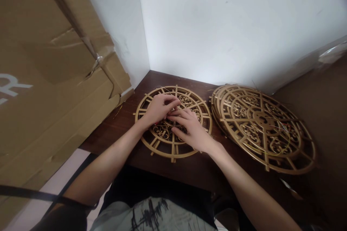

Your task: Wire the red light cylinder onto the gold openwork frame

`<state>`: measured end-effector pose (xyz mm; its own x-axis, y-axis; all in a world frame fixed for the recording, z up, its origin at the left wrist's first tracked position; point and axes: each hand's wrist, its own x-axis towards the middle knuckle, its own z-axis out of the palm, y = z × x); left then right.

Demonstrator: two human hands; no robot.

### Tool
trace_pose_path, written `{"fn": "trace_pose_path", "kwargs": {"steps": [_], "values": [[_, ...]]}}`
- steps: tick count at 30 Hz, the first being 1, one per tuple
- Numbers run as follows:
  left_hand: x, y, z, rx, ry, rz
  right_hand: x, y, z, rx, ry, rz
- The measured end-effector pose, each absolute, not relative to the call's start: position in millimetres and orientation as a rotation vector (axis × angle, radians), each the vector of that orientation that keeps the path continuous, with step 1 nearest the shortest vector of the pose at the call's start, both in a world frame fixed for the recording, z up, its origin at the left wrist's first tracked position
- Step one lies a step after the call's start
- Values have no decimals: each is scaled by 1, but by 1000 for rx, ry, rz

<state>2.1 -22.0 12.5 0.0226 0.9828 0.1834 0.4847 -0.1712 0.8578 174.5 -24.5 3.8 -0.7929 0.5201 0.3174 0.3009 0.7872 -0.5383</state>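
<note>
A round gold openwork frame [173, 156] with spokes and scrolls, like a skeleton clock dial, lies flat on the dark wooden table. Both hands are over its centre. My left hand [160, 109] has thumb and fingers pinched together just above the hub; whatever they grip is too small to make out. From the right, my right hand [193, 129] reaches in with fingers stretched out and thumb apart, its fingertips close to the left hand's. The frame's hub is mostly hidden under the fingers. A small red bit shows near the left hand.
Several similar gold frames [267, 121] are stacked to the right, with thin yellow and white wires on top. A large cardboard box [67, 61] stands at left. White walls [217, 25] meet behind the dark table [151, 77]. A brown surface [320, 90] rises at far right.
</note>
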Motion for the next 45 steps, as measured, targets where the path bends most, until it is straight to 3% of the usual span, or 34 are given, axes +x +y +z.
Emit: {"fn": "trace_pose_path", "kwargs": {"steps": [23,45], "values": [[3,-23,13,1673,1491,1069,173,-26,4,-544,-2439,741],[-3,-19,9,1543,1522,1208,180,-17,12,-748,-1843,1326]]}}
